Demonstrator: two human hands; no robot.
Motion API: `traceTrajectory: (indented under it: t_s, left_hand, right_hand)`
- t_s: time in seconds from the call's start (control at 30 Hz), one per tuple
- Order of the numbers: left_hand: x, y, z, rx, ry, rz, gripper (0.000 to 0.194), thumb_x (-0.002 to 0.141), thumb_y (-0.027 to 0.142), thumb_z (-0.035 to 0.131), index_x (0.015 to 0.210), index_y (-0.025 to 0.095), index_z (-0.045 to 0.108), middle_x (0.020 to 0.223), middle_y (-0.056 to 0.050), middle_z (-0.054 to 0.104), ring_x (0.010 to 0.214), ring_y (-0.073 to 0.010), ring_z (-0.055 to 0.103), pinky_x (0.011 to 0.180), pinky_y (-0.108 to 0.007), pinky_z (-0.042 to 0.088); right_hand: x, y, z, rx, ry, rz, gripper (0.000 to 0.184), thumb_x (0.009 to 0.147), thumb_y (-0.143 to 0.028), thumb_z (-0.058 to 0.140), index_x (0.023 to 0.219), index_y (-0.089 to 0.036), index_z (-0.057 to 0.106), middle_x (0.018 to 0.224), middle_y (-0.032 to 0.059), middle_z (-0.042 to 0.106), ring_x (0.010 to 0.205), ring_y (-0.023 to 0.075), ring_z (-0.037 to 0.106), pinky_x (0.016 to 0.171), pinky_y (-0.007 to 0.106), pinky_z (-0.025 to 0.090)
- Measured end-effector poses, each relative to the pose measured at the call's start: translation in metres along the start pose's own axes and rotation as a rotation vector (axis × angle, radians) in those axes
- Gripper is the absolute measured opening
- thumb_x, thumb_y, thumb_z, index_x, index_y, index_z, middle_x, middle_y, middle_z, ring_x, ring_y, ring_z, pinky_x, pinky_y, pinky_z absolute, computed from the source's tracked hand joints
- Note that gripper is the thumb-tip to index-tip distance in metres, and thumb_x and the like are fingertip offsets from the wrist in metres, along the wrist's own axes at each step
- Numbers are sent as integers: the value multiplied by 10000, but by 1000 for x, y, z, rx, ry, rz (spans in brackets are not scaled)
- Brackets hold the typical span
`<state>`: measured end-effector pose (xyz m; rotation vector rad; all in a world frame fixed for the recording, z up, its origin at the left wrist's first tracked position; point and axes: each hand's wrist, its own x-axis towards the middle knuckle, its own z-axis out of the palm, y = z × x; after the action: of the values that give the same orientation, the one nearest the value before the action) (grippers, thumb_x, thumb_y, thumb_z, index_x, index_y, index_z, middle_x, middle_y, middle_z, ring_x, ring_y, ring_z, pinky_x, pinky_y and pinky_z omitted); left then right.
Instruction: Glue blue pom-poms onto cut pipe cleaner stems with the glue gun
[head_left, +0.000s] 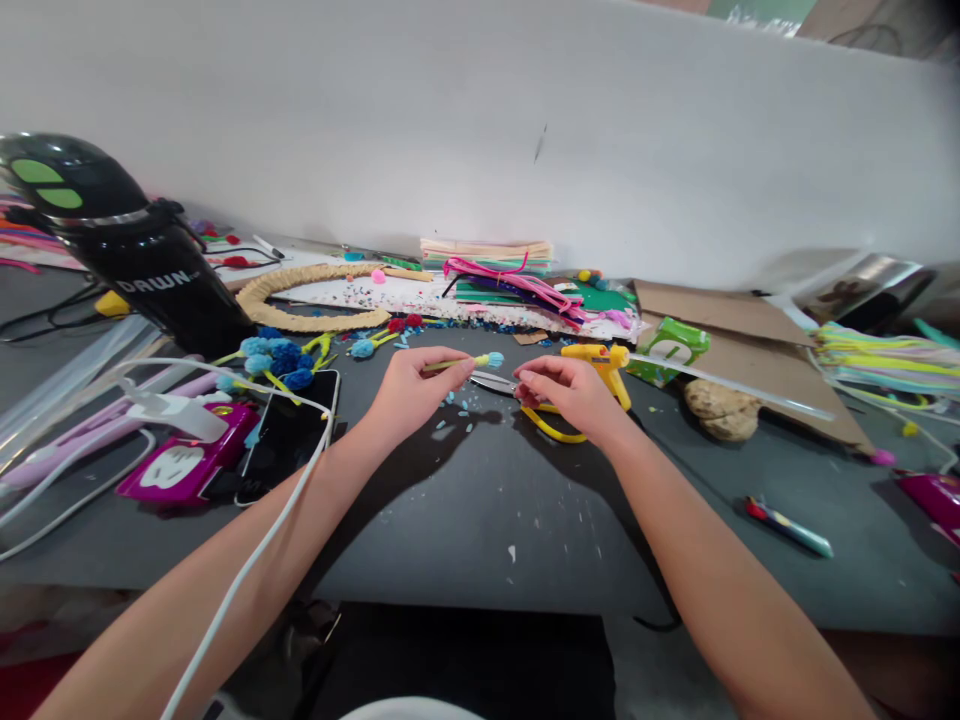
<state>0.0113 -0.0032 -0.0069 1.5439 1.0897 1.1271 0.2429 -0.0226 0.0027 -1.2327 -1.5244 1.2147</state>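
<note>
My left hand (424, 385) pinches the yellow-green stem of a small pipe-cleaner flower (491, 360), whose light blue head points right. Across a small gap, my right hand (562, 390) is curled, thumb and fingertips brought together; whatever is between them, if anything, is too small to make out. Behind and below that hand lie scissors (553, 428) with yellow handles, blades pointing left. Just beyond it rests a yellow glue gun (611, 375). Light blue clippings (454, 412) are scattered on the dark table (465, 520) under my hands.
At left stand a black bottle (169, 280), blue pom-pom flowers (277, 358), a phone (289, 440) and a magenta power strip (187, 455). A white cable (277, 525) crosses my left forearm. Right hold cardboard (795, 385), a stone-like lump (721, 408) and a lighter (791, 527).
</note>
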Motion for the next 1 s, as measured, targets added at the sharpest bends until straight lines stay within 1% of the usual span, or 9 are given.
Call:
traceTrajectory:
  t_s: [0.07, 0.13, 0.27, 0.43, 0.6, 0.73, 0.83, 0.9, 1.0]
  left_hand:
    - [0, -1, 0, -5, -6, -7, 375, 758, 481, 733, 917, 143, 770, 749, -68, 717, 655, -155, 611, 594, -250, 485]
    - [0, 0, 0, 4, -22, -3, 354, 768, 468, 728, 908, 146, 769, 735, -59, 708, 654, -149, 603, 595, -242, 478]
    - [-2, 5, 2, 40, -55, 19, 327, 779, 454, 716, 870, 144, 765, 701, -41, 687, 637, -139, 587, 590, -234, 463]
    - [-4, 8, 5, 70, -70, 19, 339, 761, 456, 724, 853, 132, 761, 712, -50, 703, 637, -150, 601, 606, -244, 480]
    - [-5, 9, 6, 74, -84, 26, 346, 757, 459, 722, 852, 128, 761, 775, -70, 732, 668, -166, 630, 629, -251, 499]
    - [-4, 6, 4, 89, -88, 34, 363, 767, 481, 708, 862, 135, 763, 755, -68, 726, 652, -168, 627, 608, -254, 496]
    - [-2, 3, 2, 112, -77, 34, 378, 773, 497, 699, 865, 136, 765, 735, -62, 717, 633, -162, 617, 584, -249, 482]
    - [-1, 1, 0, 124, -74, 28, 375, 779, 496, 694, 866, 139, 765, 731, -59, 713, 630, -155, 610, 577, -242, 472]
    - [2, -2, -4, 118, -82, 21, 355, 788, 483, 689, 862, 144, 762, 734, -54, 710, 638, -144, 603, 596, -234, 473]
  right_hand:
    - [0, 0, 0, -43, -7, -26, 261, 810, -422, 695, 932, -193, 714, 809, 40, 728, 705, 170, 676, 698, 320, 559]
    - [0, 0, 5, -50, 20, -57, 275, 796, -412, 713, 958, -190, 711, 853, 49, 735, 744, 179, 689, 726, 327, 567]
    - [0, 1, 16, 32, 72, -84, 315, 769, -429, 736, 961, -182, 705, 894, 59, 740, 796, 198, 706, 777, 349, 579]
    - [-1, 4, 23, 53, 118, -94, 306, 735, -435, 761, 909, -189, 705, 857, 51, 740, 744, 194, 700, 741, 343, 579]
    - [-1, 5, 27, 62, 129, -92, 262, 740, -424, 753, 860, -197, 699, 804, 43, 734, 724, 196, 698, 712, 342, 576]
    - [-1, 2, 24, 37, 115, -85, 256, 745, -428, 737, 854, -199, 697, 789, 41, 732, 705, 190, 684, 696, 335, 563]
    - [-1, -3, 14, -24, 36, -37, 226, 775, -406, 688, 846, -191, 680, 758, 33, 716, 660, 169, 655, 657, 309, 535]
    - [-2, -5, 4, -125, -74, 30, 186, 807, -372, 620, 772, -191, 643, 661, 6, 665, 577, 139, 594, 579, 273, 482]
    - [-4, -10, -14, -321, -248, 117, 250, 836, -338, 520, 633, -197, 556, 547, -27, 548, 489, 109, 471, 485, 245, 378]
